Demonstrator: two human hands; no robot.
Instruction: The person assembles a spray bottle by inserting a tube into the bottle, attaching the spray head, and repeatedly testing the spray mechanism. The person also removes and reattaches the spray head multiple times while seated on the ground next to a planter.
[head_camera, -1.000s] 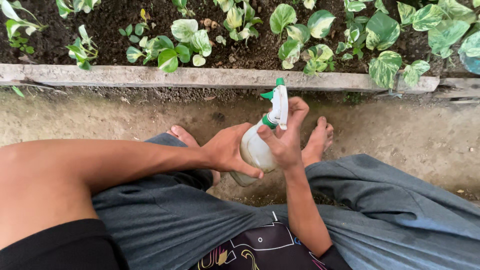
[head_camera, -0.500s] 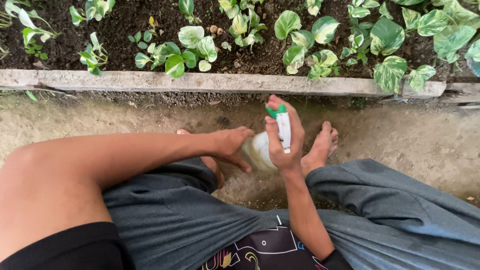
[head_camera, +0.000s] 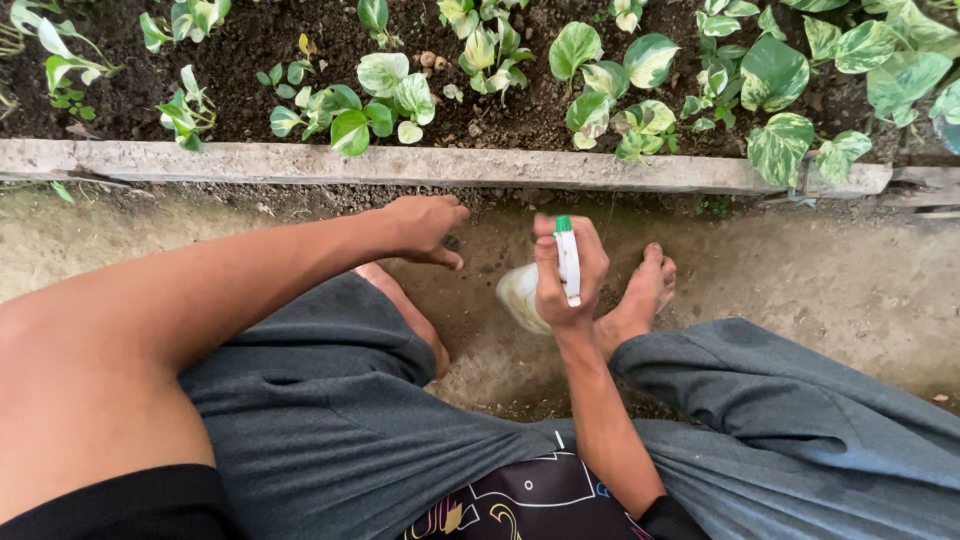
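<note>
Head view: right hand (head_camera: 568, 275) clenched round the neck of a spray bottle (head_camera: 522, 296), white-and-green nozzle up, pointed toward the plants (head_camera: 372, 105); bottle held low between the bare feet, over the dirt path, short of the concrete kerb (head_camera: 420, 165); left hand (head_camera: 420, 226) released, fingers loosely curled, holding nothing, near the kerb; no spray or wet leaves that I can make out; judged: bottle readied, watering yet to start.

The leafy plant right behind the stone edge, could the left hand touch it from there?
Probably yes. The left hand hangs empty and open just short of the stone edge, and the leafy plant grows right behind it. Only open air lies between them. The right hand holds the spray bottle.
</note>
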